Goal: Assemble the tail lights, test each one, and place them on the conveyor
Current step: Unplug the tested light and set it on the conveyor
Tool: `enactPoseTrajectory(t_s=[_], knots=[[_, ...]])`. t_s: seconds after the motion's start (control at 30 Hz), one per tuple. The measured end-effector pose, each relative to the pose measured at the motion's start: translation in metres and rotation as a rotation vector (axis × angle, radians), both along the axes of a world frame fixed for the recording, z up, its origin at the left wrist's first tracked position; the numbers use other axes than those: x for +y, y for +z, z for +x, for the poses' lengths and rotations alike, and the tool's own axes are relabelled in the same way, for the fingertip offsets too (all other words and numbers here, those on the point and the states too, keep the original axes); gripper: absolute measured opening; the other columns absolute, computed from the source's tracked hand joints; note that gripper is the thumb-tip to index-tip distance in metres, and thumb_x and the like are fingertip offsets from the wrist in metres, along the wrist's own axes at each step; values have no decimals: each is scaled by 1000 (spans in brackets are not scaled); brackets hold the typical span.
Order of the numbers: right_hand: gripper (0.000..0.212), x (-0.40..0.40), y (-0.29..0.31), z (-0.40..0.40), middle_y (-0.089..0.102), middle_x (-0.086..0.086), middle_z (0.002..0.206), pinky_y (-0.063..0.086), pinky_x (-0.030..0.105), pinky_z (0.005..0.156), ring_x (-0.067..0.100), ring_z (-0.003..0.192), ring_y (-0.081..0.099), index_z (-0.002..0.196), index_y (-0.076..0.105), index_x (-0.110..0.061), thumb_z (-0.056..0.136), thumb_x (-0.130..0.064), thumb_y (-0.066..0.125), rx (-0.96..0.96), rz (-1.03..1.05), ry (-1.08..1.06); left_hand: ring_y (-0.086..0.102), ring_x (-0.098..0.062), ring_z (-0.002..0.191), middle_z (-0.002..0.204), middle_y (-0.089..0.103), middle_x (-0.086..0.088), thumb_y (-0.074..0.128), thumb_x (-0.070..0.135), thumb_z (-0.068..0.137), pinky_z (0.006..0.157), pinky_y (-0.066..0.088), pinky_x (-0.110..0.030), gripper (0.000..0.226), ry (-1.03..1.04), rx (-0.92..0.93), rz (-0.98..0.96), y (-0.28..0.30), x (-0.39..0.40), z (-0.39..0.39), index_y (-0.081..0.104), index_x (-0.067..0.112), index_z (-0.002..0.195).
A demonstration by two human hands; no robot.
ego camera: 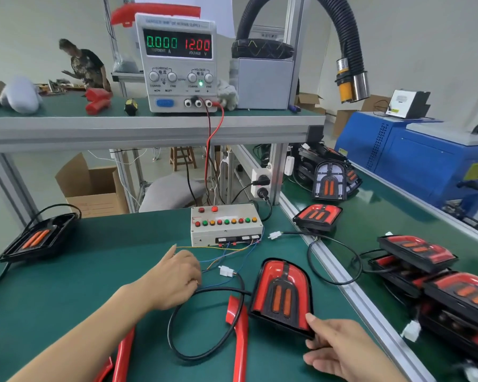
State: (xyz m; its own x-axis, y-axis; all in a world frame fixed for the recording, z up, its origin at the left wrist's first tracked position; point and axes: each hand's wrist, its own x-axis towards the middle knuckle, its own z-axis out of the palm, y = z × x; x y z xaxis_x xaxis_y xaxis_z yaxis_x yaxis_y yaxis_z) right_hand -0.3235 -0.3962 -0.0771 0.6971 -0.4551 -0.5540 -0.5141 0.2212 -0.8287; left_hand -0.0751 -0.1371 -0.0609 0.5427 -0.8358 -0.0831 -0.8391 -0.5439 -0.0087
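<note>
Right hand (340, 351) grips the near right corner of a red tail light (283, 295), thumb on the lens edge, fingers (315, 362) curled under the housing. Light sits face up on the green table (80, 271), front centre-right, just beside the alu rail at the conveyor (392, 216) edge. Its black cable (204, 326) loops on the mat to the left and ends at a white connector (226, 271), lying loose near the left hand, not plugged in as far as I can tell.

Left hand (177, 274) rests on the mat left of the connector, fingers loosely bent, index out toward the coloured wires; looks like it holds nothing, though fingertips are partly hidden.

Test box (225, 224) w/ a row of red/green/orange buttons stands behind the hands, thin wires running from its front. Above on the shelf, DC power supply (178, 62) reads 0.000 A, 12.00 V, red and black leads dropping down.

Far left on the table: black housing w/o red lens (39, 235), tilted. Red trim strips (240, 340) lie at the near edge. On the conveyor: several finished lights stacked at right (417, 252), one more near the rail (318, 216). Another person (84, 64) stands in the bkgd at left.
</note>
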Motion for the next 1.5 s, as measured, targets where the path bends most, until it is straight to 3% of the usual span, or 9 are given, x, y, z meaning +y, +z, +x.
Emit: enactPoseTrajectory(t_s=[0.1,0.23,0.33,0.5,0.73,0.87,0.97,1.23,1.5], knots=[[44,5,2,5,64,20,78,58,32,48,39,63,72,93,68,9,84,-32,82,-3,72,-22,43,-10,132,122,60,18,40,27,97,123,15,-47,32,-103,-107,-198,0,5,-8,71,31,106],[47,11,1,9,56,19,90,51,29,44,30,55,66,106,66,3,89,-39,77,-11,42,20,55,-18,99,100,58,11,47,42,99,90,37,-31,27,-189,-239,-452,-1,6,-30,69,28,94],[44,12,-1,10,60,19,87,48,29,44,29,55,63,109,66,4,93,-37,71,-84,110,19,53,-18,104,113,58,5,54,51,95,91,40,-32,29,-216,-310,-393,1,11,-37,71,32,108],[49,10,-6,3,68,19,82,52,30,47,27,58,62,106,71,7,84,-36,69,-225,209,-10,63,-17,77,88,58,6,51,59,89,64,53,-30,40,-64,-289,-250,3,24,-52,69,23,93],[49,19,-6,10,69,16,81,58,29,57,25,68,69,112,68,5,83,-34,63,-434,302,-50,59,-14,70,79,57,11,49,63,90,60,47,-27,41,-30,-62,-426,8,7,-89,62,25,83],[51,28,-2,14,71,15,84,59,30,60,26,74,71,115,69,2,82,-36,64,-440,295,-54,63,-28,96,95,66,2,47,58,87,78,50,-35,40,177,65,-164,-5,-22,-110,56,18,86],[54,33,-1,13,74,14,86,54,31,61,26,76,71,117,67,3,81,-38,65,-437,291,-51,58,-35,84,83,62,-9,46,40,87,72,47,-37,29,222,132,-107,-6,-30,-114,46,12,77],[50,56,9,12,70,27,121,55,49,91,41,102,72,124,68,0,84,-29,62,-605,556,-102,43,-5,47,49,53,14,67,39,80,50,34,-15,19,285,556,-788,18,-43,-125,61,34,63],[44,37,60,32,72,18,124,58,52,94,35,113,70,126,62,-4,95,-34,53,-738,268,-85,53,0,62,74,63,11,62,16,92,62,44,-22,17,240,730,-910,39,-100,-123,77,25,91]])
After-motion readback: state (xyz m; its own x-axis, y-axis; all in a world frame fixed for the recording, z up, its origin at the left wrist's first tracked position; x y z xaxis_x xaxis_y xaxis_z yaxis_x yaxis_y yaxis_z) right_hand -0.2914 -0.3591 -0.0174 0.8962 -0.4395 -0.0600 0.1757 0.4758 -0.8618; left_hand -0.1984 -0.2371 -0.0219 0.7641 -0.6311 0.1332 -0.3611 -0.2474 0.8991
